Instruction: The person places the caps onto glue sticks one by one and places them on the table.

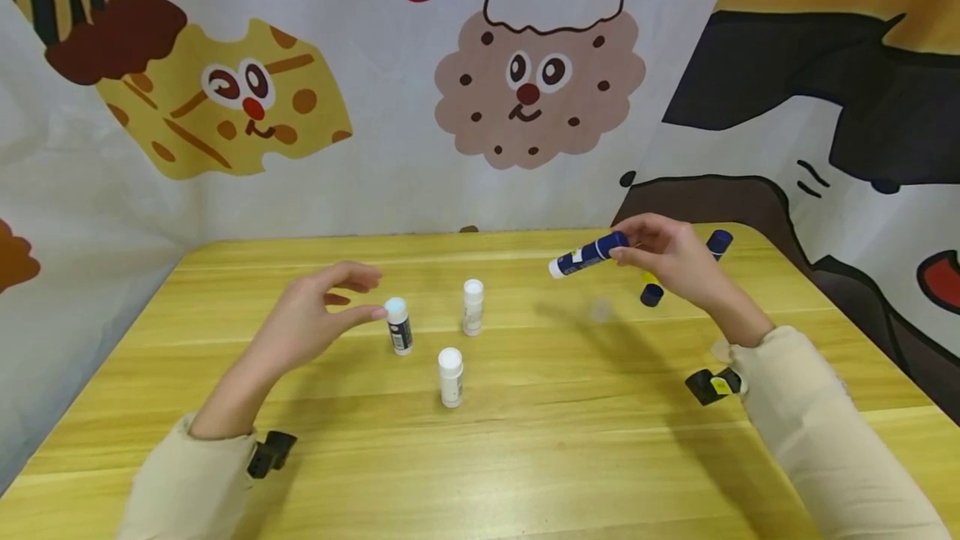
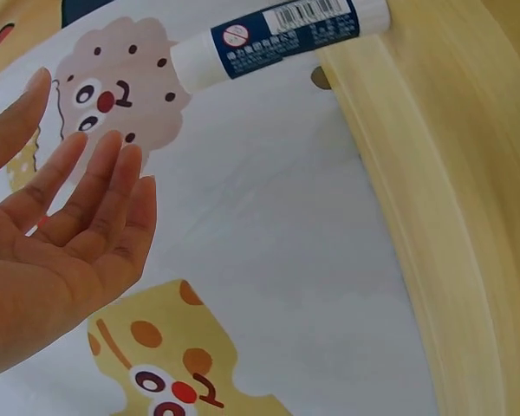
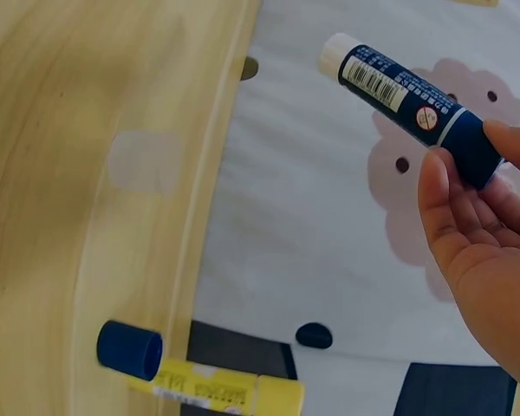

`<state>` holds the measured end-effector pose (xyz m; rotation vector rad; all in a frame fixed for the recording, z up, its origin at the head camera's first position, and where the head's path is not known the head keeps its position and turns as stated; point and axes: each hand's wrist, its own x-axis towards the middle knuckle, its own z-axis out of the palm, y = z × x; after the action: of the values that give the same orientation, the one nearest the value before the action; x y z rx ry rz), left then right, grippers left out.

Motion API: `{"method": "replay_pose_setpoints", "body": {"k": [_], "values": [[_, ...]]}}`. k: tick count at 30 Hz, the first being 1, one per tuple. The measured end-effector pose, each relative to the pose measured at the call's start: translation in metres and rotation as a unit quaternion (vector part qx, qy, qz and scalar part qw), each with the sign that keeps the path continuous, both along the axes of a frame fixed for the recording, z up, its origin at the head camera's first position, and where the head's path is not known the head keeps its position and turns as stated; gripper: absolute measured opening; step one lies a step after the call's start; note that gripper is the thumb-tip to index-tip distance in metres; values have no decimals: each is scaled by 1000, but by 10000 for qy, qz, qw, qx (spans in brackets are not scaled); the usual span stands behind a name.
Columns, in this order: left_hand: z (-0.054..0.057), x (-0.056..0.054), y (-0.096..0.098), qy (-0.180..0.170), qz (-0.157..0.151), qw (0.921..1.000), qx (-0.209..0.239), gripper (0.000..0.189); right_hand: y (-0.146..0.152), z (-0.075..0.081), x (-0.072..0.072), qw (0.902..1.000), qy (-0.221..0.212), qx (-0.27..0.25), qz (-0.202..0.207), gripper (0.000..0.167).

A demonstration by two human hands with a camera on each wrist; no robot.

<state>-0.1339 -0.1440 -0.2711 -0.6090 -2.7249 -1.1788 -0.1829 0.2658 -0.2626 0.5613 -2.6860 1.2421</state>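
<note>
My right hand (image 1: 675, 257) pinches a navy glue stick (image 1: 581, 258) by its blue cap end, tilted above the table with the white end toward the left. In the right wrist view, thumb and fingers grip that cap and the barcode label shows. The left hand (image 1: 311, 315) hovers beside a standing glue stick (image 1: 400, 327) with a dark label and pale top. Its fingers are relaxed and hold nothing; the thumb tip appears close to the stick's top, and in the left wrist view they are apart. Two white glue sticks, one behind (image 1: 472, 307) and one in front (image 1: 451, 377), stand upright nearby.
A loose blue cap (image 3: 128, 349) lies on the wooden table (image 1: 555, 457) at right, near a yellow glue stick (image 3: 230, 387). Another dark blue piece (image 1: 719, 243) shows partly behind the right hand. A cartoon-printed curtain (image 1: 390, 190) hangs behind the table.
</note>
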Motion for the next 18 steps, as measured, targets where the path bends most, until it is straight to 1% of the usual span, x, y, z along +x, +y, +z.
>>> {"method": "replay_pose_setpoints", "body": {"k": [7,14,18], "values": [[-4,-4,-8,-135,89,9998,-67,39,10,-4,-6,9995,-44,31,-314,28],[-9,-7,-15,-324,68,9995,-25,38,15,-9,-10,9987,-82,115,-497,30],[-11,-7,-17,-405,0,9992,-13,39,18,-12,-13,9977,-43,202,-647,31]]}}
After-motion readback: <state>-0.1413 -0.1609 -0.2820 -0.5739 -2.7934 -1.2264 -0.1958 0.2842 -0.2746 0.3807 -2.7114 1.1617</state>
